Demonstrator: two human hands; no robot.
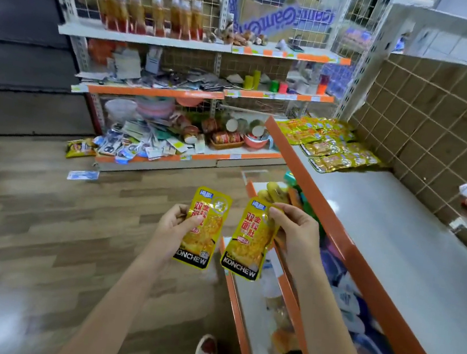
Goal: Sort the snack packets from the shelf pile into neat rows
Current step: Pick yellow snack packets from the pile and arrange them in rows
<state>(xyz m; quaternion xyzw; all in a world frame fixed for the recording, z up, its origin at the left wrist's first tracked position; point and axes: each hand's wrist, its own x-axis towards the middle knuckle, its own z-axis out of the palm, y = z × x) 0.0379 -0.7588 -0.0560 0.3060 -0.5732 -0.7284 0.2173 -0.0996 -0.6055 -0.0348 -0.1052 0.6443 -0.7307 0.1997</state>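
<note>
Yellow packets, one pinched in left hand (174,224), one in right hand (293,229). Lay flat, labels up, edges flush beside shelf (397,234) rows (323,147).

Glossy foil packets (327,143); matt wood-look floor (41,226).

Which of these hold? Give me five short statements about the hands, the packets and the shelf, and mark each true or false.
1. Each hand holds one yellow packet. True: the left hand grips the left packet, the right hand pinches the right packet.
2. Both packets read KONCHEW. True.
3. The rows of yellow packets lie on the wooden floor. False: they lie on the grey shelf.
4. The held packets are torn open. False: both look sealed.
5. The right hand is pressing the shelf. False: it is off the shelf.
</note>
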